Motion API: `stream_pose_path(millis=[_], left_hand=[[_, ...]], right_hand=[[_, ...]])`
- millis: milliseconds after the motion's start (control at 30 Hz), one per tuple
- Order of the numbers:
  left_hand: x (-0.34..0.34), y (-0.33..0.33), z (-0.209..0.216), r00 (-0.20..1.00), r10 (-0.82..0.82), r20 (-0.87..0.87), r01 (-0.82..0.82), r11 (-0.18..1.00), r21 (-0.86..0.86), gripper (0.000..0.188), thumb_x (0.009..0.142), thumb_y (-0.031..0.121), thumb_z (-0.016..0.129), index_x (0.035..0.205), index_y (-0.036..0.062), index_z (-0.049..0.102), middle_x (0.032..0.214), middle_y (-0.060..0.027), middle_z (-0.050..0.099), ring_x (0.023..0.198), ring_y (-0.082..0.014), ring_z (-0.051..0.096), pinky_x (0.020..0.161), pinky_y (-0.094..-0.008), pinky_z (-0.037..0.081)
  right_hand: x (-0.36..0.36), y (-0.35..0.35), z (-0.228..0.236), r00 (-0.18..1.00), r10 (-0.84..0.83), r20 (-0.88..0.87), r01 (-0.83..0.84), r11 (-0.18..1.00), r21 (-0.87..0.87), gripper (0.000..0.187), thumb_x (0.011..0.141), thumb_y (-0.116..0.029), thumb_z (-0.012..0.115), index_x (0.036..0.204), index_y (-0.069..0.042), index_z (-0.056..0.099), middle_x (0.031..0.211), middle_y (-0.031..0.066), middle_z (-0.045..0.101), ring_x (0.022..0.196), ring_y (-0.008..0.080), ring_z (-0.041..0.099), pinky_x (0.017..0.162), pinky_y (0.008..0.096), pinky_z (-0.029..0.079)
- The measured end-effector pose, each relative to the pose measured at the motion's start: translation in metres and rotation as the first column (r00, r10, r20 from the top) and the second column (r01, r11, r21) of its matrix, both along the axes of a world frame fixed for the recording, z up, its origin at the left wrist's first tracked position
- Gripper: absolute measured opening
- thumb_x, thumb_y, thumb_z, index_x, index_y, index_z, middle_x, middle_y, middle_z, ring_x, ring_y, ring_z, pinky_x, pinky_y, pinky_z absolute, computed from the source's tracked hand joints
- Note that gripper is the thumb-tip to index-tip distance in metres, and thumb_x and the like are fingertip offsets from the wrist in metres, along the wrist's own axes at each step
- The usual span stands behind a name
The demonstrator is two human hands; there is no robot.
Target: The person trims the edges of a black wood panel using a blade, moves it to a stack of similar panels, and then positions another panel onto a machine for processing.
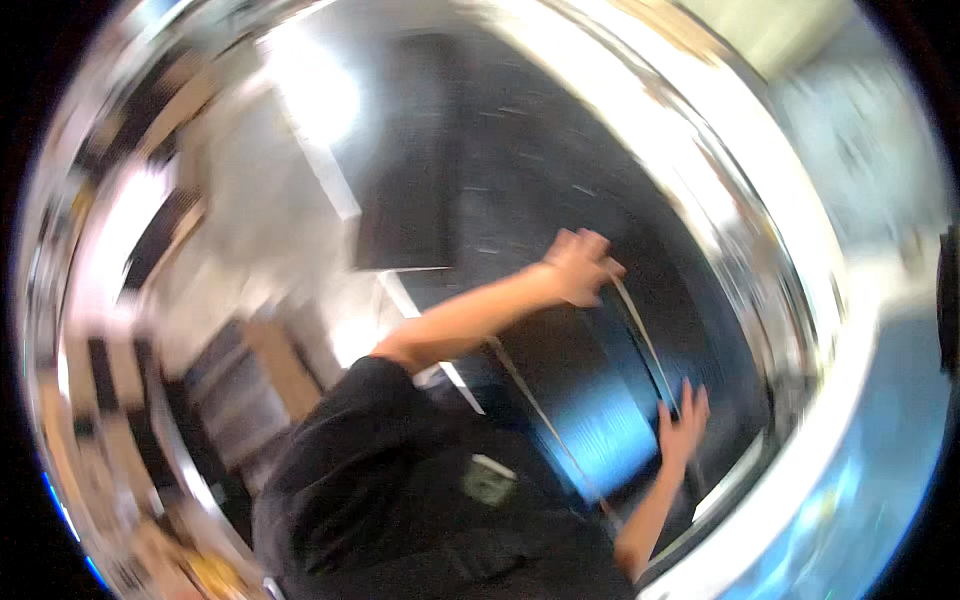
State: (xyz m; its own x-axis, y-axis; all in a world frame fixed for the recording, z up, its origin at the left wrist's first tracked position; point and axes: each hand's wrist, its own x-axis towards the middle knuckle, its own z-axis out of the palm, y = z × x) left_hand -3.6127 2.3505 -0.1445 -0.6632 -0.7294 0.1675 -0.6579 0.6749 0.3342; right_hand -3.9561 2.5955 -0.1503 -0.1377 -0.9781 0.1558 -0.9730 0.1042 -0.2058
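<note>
In front of me lies a dark flat board (550,355) with pale, thin edges and a bright blue sheen on its near right part. My left hand (583,268) reaches across to the board's far left corner. Its fingers look spread, though motion blurs them. My right hand (684,430) is at the far right end of the same edge, fingers stretched out and thumb apart. Whether either hand presses on the board or only touches it is not plain. Under the board spreads a large black surface (520,170).
Another long dark panel (410,160) lies to the far left on the black surface. Stacked brown and dark pieces, perhaps cartons (275,365), stand at the left over a pale floor (255,200). A whitish curved edge (815,400) borders the right side, blurred.
</note>
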Motion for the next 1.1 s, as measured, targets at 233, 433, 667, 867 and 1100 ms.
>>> stream_pose_path(millis=[233, 433, 667, 867, 1100], left_hand=[[-0.018, -0.037, -0.009, 0.984, -0.043, 0.172, 0.05, 0.998, -0.036, 0.064, 0.082, 0.034, 0.081, 0.142, 0.0249, 0.061, 0.151, -0.0283, 0.043, 0.143, -0.0449, 0.037, 0.113, -0.0574, 0.035], [-0.079, -0.048, -0.01, 0.972, -0.108, 0.211, 0.083, 0.989, 0.122, 0.064, 0.088, 0.034, 0.076, 0.148, 0.0311, 0.055, 0.161, -0.0318, 0.028, 0.152, -0.0472, 0.023, 0.12, -0.0617, 0.024], [-0.129, -0.074, -0.044, 0.975, -0.22, -0.025, 0.22, 0.975, -0.024, 0.052, 0.089, 0.039, 0.075, 0.139, 0.0289, 0.065, 0.154, -0.0339, 0.04, 0.148, -0.046, 0.034, 0.119, -0.0592, 0.028], [-0.163, -0.047, -0.057, 0.965, -0.2, -0.168, 0.186, 0.978, -0.093, 0.039, 0.089, 0.033, 0.075, 0.127, 0.0236, 0.074, 0.144, -0.0355, 0.05, 0.142, -0.0451, 0.044, 0.116, -0.0505, 0.035], [-0.185, -0.041, -0.059, 0.948, -0.209, -0.239, 0.192, 0.977, -0.093, 0.035, 0.089, 0.031, 0.075, 0.123, 0.022, 0.076, 0.141, -0.0328, 0.055, 0.141, -0.044, 0.045, 0.114, -0.0502, 0.037]], right_hand=[[-0.014, -0.02, -0.002, 0.964, -0.261, 0.041, 0.257, 0.963, 0.077, 0.066, 0.082, -0.048, 0.079, 0.144, -0.036, 0.058, 0.161, 0.0129, 0.04, 0.147, 0.0383, 0.037, 0.118, 0.0531, 0.033], [-0.07, -0.014, -0.033, 0.892, -0.448, 0.064, 0.449, 0.893, -0.007, 0.063, 0.083, -0.05, 0.076, 0.142, -0.036, 0.06, 0.158, 0.0124, 0.044, 0.145, 0.0392, 0.041, 0.119, 0.0541, 0.034], [-0.134, -0.036, -0.042, 0.841, -0.54, 0.022, 0.541, 0.84, -0.05, 0.061, 0.083, -0.06, 0.071, 0.14, -0.037, 0.062, 0.156, 0.0103, 0.048, 0.144, 0.0389, 0.042, 0.118, 0.0553, 0.035], [-0.169, -0.02, -0.051, 0.779, -0.625, 0.054, 0.625, 0.765, -0.157, 0.064, 0.077, -0.062, 0.074, 0.133, -0.031, 0.069, 0.152, 0.0074, 0.053, 0.145, 0.0338, 0.042, 0.122, 0.0537, 0.029], [-0.185, -0.009, -0.046, 0.721, -0.687, 0.095, 0.693, 0.712, -0.113, 0.063, 0.071, -0.057, 0.081, 0.129, -0.031, 0.072, 0.151, 0.0007, 0.055, 0.146, 0.0258, 0.042, 0.124, 0.0475, 0.03]])
